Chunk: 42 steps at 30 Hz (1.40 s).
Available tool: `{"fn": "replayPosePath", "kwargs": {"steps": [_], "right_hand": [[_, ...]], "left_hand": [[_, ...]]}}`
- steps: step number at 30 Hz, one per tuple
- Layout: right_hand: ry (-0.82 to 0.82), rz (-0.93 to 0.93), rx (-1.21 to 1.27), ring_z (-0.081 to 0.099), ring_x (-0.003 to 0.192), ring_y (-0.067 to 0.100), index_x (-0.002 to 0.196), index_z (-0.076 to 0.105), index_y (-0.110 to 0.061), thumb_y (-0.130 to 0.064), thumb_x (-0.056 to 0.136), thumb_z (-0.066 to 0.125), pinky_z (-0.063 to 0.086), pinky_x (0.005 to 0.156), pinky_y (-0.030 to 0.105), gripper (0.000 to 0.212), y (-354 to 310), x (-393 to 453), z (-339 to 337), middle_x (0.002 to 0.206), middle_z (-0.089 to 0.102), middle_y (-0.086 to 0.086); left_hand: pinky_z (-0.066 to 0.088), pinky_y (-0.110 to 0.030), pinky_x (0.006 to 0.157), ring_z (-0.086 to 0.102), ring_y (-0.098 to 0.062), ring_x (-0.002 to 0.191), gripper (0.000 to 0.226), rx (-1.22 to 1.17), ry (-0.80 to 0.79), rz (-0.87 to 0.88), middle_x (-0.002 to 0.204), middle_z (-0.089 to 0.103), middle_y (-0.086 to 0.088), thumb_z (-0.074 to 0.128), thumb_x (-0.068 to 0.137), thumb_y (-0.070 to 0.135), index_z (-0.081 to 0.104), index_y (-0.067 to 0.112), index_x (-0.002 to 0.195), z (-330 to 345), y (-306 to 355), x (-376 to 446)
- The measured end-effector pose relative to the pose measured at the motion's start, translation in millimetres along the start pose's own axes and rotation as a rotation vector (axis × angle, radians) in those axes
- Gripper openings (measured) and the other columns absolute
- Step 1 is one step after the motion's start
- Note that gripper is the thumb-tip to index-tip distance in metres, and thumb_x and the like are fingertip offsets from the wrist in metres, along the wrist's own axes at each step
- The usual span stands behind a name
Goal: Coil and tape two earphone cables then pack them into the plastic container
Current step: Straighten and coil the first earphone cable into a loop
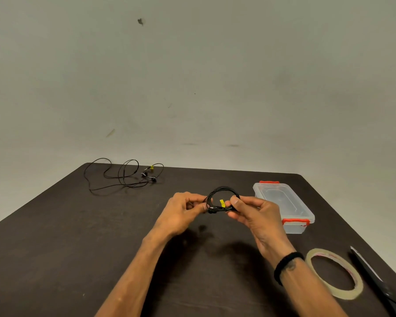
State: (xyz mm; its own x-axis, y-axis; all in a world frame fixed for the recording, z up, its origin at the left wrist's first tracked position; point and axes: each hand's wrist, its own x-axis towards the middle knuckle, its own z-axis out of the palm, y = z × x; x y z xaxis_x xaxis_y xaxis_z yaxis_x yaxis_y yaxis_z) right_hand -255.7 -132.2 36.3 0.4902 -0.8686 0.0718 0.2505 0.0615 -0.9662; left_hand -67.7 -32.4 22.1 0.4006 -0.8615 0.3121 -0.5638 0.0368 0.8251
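A black earphone cable wound into a small coil [221, 192], with a yellow tag on it, hangs above the middle of the dark table. My left hand [183, 211] pinches the coil's left side and my right hand [254, 213] grips its right side. A second black earphone cable [124, 177] lies loose and uncoiled at the table's far left corner. The clear plastic container [284, 202] with red latches stands closed to the right of my hands. A roll of clear tape [334, 273] lies flat at the near right.
Black scissors [373, 280] lie along the table's right edge, just beyond the tape roll. The dark table [78, 236] ends at a plain wall behind. My right wrist wears a black band.
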Motion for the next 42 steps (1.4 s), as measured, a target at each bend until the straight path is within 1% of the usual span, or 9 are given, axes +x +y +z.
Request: {"fn": "replayPosePath", "kwargs": {"steps": [3, 5, 14, 19, 24, 27, 31, 36, 42], "right_hand": [[-0.004, 0.010, 0.011, 0.080, 0.093, 0.030, 0.107, 0.075, 0.006, -0.008, 0.090, 0.079, 0.066, 0.080, 0.033, 0.023, -1, 1, -1, 0.095, 0.082, 0.017], [-0.009, 0.022, 0.024, 0.080, 0.093, 0.030, 0.107, 0.075, 0.006, -0.007, 0.089, 0.079, 0.067, 0.080, 0.034, 0.023, -2, 1, -1, 0.096, 0.081, 0.018], [-0.027, 0.033, 0.026, 0.080, 0.092, 0.029, 0.104, 0.076, 0.003, -0.007, 0.089, 0.079, 0.066, 0.077, 0.030, 0.019, -4, -2, 0, 0.096, 0.082, 0.017], [-0.011, 0.038, 0.043, 0.080, 0.092, 0.029, 0.106, 0.076, 0.004, -0.007, 0.088, 0.079, 0.067, 0.077, 0.031, 0.021, -5, -2, 0, 0.096, 0.081, 0.018], [-0.042, 0.046, 0.022, 0.080, 0.092, 0.027, 0.100, 0.078, 0.000, -0.007, 0.089, 0.078, 0.066, 0.078, 0.031, 0.014, -4, -5, 2, 0.096, 0.082, 0.016], [-0.038, 0.040, -0.005, 0.080, 0.092, 0.027, 0.099, 0.079, 0.000, -0.008, 0.090, 0.078, 0.066, 0.079, 0.031, 0.012, -1, -5, 3, 0.095, 0.082, 0.015], [0.000, 0.018, -0.050, 0.080, 0.090, 0.027, 0.098, 0.078, 0.000, -0.008, 0.091, 0.078, 0.066, 0.077, 0.029, 0.010, 1, -4, 4, 0.092, 0.082, 0.013], [0.028, -0.014, -0.116, 0.081, 0.082, 0.022, 0.101, 0.076, 0.000, -0.006, 0.092, 0.077, 0.065, 0.070, 0.024, 0.010, 6, -5, 8, 0.086, 0.082, 0.009], [0.057, -0.013, -0.109, 0.081, 0.081, 0.023, 0.099, 0.077, 0.001, -0.004, 0.093, 0.077, 0.065, 0.070, 0.025, 0.009, 10, -2, 8, 0.085, 0.082, 0.009]], "left_hand": [[0.047, -0.022, 0.063, 0.050, -0.005, 0.066, 0.027, -0.204, -0.074, -0.076, 0.073, 0.061, 0.010, 0.056, 0.106, 0.012, 0.075, 0.020, 0.123, -2, 0, -1], [0.050, -0.021, 0.066, 0.054, -0.005, 0.067, 0.028, -0.250, -0.103, -0.086, 0.074, 0.061, 0.007, 0.054, 0.106, 0.008, 0.073, 0.012, 0.126, -3, 2, -2], [0.063, -0.028, 0.080, 0.073, -0.015, 0.080, 0.024, -0.455, -0.077, -0.133, 0.093, 0.074, -0.016, 0.062, 0.100, 0.000, 0.071, 0.000, 0.122, -1, 7, -5], [0.063, -0.029, 0.081, 0.076, -0.020, 0.087, 0.025, -0.421, -0.045, -0.126, 0.096, 0.077, -0.014, 0.071, 0.093, -0.002, 0.074, 0.003, 0.118, -1, 5, -4], [0.064, -0.032, 0.081, 0.077, -0.020, 0.087, 0.017, -0.217, 0.038, -0.115, 0.093, 0.081, -0.002, 0.073, 0.095, 0.012, 0.082, 0.023, 0.104, 6, 0, -2], [0.064, -0.036, 0.083, 0.077, -0.024, 0.086, 0.015, -0.387, 0.052, -0.156, 0.096, 0.080, -0.012, 0.069, 0.097, 0.007, 0.081, 0.017, 0.101, 12, 4, -3], [0.064, -0.031, 0.080, 0.075, -0.023, 0.089, 0.015, -0.680, 0.039, -0.263, 0.102, 0.078, -0.020, 0.071, 0.094, 0.008, 0.077, 0.004, 0.106, 13, 7, -4], [0.063, -0.027, 0.070, 0.077, -0.019, 0.083, 0.017, -0.894, 0.030, -0.380, 0.101, 0.079, -0.017, 0.068, 0.095, 0.005, 0.075, 0.001, 0.111, 13, 12, -5], [0.061, -0.029, 0.075, 0.072, -0.015, 0.078, 0.018, -0.997, -0.060, -0.514, 0.095, 0.077, -0.009, 0.068, 0.094, 0.007, 0.076, 0.009, 0.110, 11, 15, -8]]}}
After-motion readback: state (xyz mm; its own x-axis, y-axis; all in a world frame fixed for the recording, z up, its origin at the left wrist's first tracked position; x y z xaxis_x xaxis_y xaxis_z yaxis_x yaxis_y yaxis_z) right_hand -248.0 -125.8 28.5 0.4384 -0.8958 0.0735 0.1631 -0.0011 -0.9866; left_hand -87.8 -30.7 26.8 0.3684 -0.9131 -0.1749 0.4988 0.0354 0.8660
